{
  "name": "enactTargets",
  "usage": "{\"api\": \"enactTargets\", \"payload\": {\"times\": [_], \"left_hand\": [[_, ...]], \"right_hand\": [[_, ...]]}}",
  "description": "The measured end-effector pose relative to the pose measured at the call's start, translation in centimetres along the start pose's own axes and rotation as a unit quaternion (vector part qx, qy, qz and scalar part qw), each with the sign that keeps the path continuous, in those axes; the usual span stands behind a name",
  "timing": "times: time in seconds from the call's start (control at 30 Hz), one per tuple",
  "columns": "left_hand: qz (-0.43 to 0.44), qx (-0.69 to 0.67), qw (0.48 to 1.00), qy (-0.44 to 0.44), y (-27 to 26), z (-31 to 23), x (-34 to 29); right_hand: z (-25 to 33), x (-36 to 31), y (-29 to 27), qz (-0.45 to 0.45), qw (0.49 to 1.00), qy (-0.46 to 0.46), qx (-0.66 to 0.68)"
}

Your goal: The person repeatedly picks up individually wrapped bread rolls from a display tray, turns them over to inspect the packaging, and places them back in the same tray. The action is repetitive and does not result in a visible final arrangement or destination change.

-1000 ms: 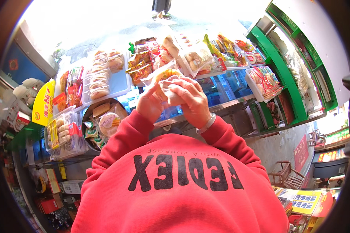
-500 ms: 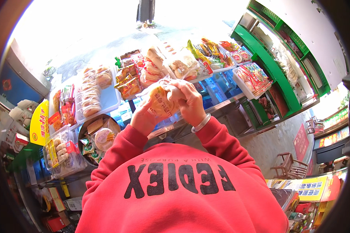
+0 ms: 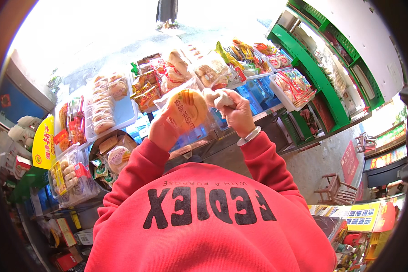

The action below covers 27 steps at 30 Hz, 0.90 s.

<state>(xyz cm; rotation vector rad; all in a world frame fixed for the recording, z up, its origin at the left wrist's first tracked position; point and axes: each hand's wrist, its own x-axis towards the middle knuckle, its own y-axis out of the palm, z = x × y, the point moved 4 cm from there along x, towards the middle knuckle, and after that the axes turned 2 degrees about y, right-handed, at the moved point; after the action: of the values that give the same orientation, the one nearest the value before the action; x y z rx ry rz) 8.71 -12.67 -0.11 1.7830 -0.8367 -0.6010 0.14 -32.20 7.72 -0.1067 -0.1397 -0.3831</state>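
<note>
A round, flat pastry in a clear wrapper with orange print [image 3: 188, 111] is in my left hand [image 3: 163, 132], raised over the front edge of the display. Its flat face is turned up, and my fingers grip its lower left side. Just right of it, my right hand [image 3: 240, 115] is closed around a crumpled whitish cloth [image 3: 220, 99]. A small gap lies between cloth and wrapper. Behind the pastry sit bagged buns [image 3: 174, 75] and a clear bag of round baked goods [image 3: 211, 75].
A white tray [image 3: 128, 115] holds wrapped round pastries at left. A dark round container [image 3: 95, 156] with packaged snacks stands nearer. Clear packs of buns [image 3: 72, 179] lie at lower left. On the right are a white tray of red-striped packets [image 3: 292, 88] and green shelving [image 3: 319, 90].
My right hand and the cloth have moved right, away from the pastry. The wrapper's round face, partly covered before, now shows more fully in my left hand.
</note>
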Motion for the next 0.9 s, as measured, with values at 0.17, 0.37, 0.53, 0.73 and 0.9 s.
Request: {"api": "enactTargets", "payload": {"times": [0.17, 0.37, 0.53, 0.73, 0.9], "left_hand": [[-0.028, 0.092, 0.995, -0.006, 0.2, 0.2, 0.9], [0.038, 0.151, 0.988, 0.009, 3.7, 1.5, 1.8], [0.132, 0.086, 0.988, 0.005, 3.7, 1.1, 1.9], [0.071, 0.076, 0.994, -0.036, 4.1, 1.1, 1.2], [0.026, 0.043, 0.997, -0.05, 3.2, 0.7, 1.0]], "right_hand": [[1.5, -0.4, -0.3, -0.067, 0.99, -0.09, -0.082], [4.1, -2.1, 3.0, -0.022, 0.893, -0.382, -0.239], [0.9, -4.5, 5.7, 0.008, 0.869, -0.367, -0.333], [0.5, -6.4, 6.1, 0.065, 0.866, -0.387, -0.311], [0.8, -6.8, 5.9, 0.066, 0.859, -0.398, -0.316]]}}
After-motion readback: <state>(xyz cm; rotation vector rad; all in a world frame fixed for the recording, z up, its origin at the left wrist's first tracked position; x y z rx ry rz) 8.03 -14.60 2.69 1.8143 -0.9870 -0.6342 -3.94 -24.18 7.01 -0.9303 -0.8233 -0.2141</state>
